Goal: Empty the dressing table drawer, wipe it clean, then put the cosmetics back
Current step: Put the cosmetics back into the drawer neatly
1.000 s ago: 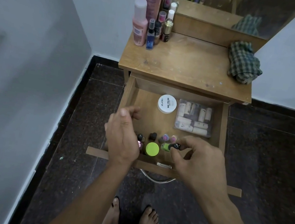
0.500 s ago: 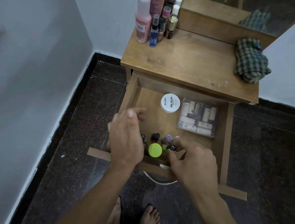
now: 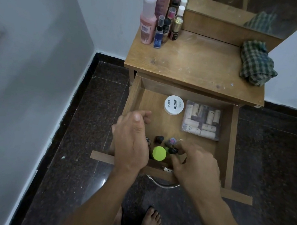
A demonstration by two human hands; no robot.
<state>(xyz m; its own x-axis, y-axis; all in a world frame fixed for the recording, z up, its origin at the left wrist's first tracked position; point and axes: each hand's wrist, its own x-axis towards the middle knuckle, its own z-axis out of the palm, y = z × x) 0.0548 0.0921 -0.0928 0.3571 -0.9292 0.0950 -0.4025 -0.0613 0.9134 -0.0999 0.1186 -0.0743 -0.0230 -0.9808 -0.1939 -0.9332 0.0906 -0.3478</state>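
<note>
Emptying the drawer (image 3: 232,139) looks like the step in hand, since many things lie in it. The right hand (image 3: 195,168) pinches a small black-capped bottle (image 3: 173,150) near the drawer's front, with thumb and fingers curled round it. The left hand (image 3: 132,140) hovers just beside, fingers loosely bent, holding nothing I can see. Next the bottle needs a straight lift, so it does not knock the green-lidded jar (image 3: 159,153) beside it. A white jar (image 3: 174,105) and a clear box of tubes (image 3: 201,120) lie further back. The wooden table top (image 3: 198,62) carries tall bottles (image 3: 156,23) and a checked cloth (image 3: 256,63). The floor (image 3: 85,122) is dark and shiny.
</note>
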